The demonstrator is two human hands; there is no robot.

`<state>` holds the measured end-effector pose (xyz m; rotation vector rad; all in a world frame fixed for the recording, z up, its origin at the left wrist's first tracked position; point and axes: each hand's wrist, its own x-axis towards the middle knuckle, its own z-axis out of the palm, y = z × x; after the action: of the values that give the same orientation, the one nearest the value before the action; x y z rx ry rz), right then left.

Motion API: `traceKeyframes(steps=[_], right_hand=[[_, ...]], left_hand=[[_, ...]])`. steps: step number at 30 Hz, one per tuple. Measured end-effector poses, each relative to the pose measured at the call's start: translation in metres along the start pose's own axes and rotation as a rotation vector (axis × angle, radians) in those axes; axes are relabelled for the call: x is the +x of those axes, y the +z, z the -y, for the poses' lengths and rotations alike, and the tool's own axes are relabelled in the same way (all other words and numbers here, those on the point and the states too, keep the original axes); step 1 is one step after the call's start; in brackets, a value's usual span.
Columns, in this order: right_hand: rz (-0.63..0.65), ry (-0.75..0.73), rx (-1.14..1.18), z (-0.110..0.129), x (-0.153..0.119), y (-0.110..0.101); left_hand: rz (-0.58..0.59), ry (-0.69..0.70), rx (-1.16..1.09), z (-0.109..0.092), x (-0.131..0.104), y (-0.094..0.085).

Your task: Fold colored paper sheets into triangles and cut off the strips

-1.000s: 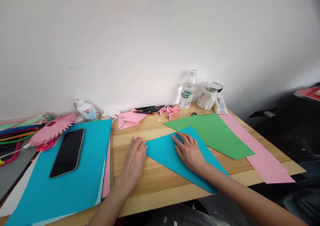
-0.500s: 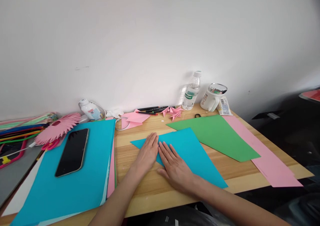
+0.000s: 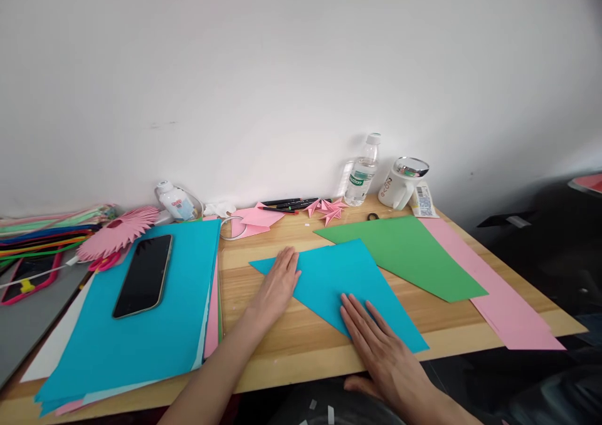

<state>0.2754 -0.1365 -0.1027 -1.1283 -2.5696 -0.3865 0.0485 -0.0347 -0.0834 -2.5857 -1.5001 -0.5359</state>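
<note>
A folded blue sheet of paper [image 3: 348, 274] lies on the wooden table [image 3: 263, 356] in front of me. My left hand [image 3: 277, 284] rests flat on its left part, fingers pointing away from me. Near the sheet's lower edge, my right hand [image 3: 379, 350] lies with fingers stretched over the paper and thumb apart, below the edge. Neither hand grips anything. Right of the blue sheet is a green sheet [image 3: 414, 256], with pink paper [image 3: 508, 299] beyond it.
At left, a phone [image 3: 143, 276] lies on a blue paper stack [image 3: 136, 350], beside a pink pleated paper [image 3: 117, 234]. Pens [image 3: 286, 204], pink folded stars [image 3: 329, 209], a water bottle [image 3: 362, 174] and a white mug [image 3: 399, 183] line the wall.
My right hand has slid right and toward me along the blue sheet, away from my left hand. My left hand stays at about the same place on the paper. The view has shifted slightly.
</note>
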Motion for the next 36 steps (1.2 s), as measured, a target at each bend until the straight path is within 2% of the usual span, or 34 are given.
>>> traceKeyframes(steps=[2,4,7,9,11,13,15,21,26,31,33,36], right_hand=[[-0.023,0.002,-0.003,0.000,-0.002,0.003],[-0.032,-0.001,-0.006,0.000,-0.002,0.005],[-0.031,-0.013,-0.015,0.000,-0.002,0.007],[-0.032,-0.021,-0.016,0.000,-0.002,0.009],[-0.028,-0.027,-0.016,0.000,-0.002,0.011],[-0.019,-0.030,-0.019,-0.001,-0.002,0.013],[-0.022,-0.033,-0.028,-0.001,-0.002,0.014],[-0.035,-0.037,-0.059,-0.001,0.000,0.014],[-0.040,-0.012,-0.052,0.001,0.000,0.014],[-0.039,-0.013,-0.039,0.001,0.000,0.015],[-0.039,-0.017,-0.036,0.000,0.000,0.015],[-0.042,-0.017,-0.027,0.000,0.000,0.015]], left_hand=[[-0.051,-0.035,0.055,0.007,-0.003,-0.023],[-0.111,-0.110,0.118,0.032,-0.007,-0.058],[-0.219,-0.296,0.283,0.098,-0.018,-0.118],[-0.245,-0.440,0.422,0.149,-0.028,-0.148],[-0.039,-0.633,0.713,0.193,-0.040,-0.162],[0.151,-0.654,0.838,0.222,-0.051,-0.163],[0.221,-0.638,0.905,0.239,-0.057,-0.158],[0.271,-0.585,0.879,0.256,-0.052,-0.153],[0.305,-0.595,0.792,0.255,-0.052,-0.158],[0.215,-0.526,0.878,0.230,-0.056,-0.155],[0.187,-0.496,0.883,0.213,-0.057,-0.151],[0.220,-0.428,0.793,0.179,-0.063,-0.139]])
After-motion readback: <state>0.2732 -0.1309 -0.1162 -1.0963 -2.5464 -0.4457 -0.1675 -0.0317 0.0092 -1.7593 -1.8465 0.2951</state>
